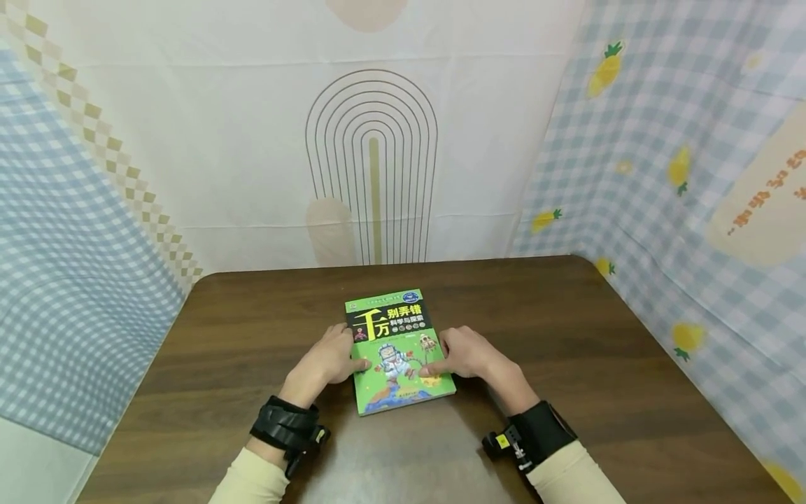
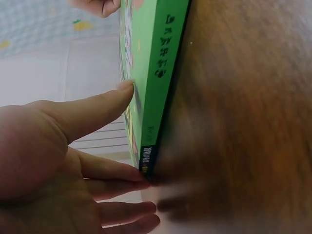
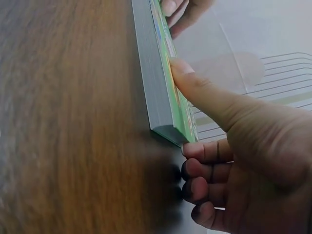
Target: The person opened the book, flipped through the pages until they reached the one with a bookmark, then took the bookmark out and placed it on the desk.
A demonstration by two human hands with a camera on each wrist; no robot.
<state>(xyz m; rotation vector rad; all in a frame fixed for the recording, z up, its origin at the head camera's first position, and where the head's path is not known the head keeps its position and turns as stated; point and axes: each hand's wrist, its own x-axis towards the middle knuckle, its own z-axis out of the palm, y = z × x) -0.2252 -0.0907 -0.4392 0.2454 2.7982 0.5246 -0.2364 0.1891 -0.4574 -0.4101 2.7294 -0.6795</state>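
Observation:
A green paperback book (image 1: 390,339) with a cartoon cover and yellow and white Chinese lettering lies face up on the wooden table, slightly turned. My left hand (image 1: 330,355) grips its left side, thumb on the cover and fingers at the edge. On the opposite side my right hand (image 1: 467,353) holds it the same way, its thumb over the lower right of the cover. The left wrist view shows the green spine (image 2: 158,92) close to the tabletop. Grey page edges (image 3: 153,73) face the right wrist camera, with the index fingertip at the book's corner.
The dark brown tabletop (image 1: 252,336) has rounded far corners. Behind it hangs a white cloth (image 1: 252,140) with arch lines. Blue checked cloth (image 1: 82,280) hangs at the left, and another checked cloth (image 1: 636,210) with pineapples hangs at the right. Both wrists wear black camera straps (image 1: 286,423).

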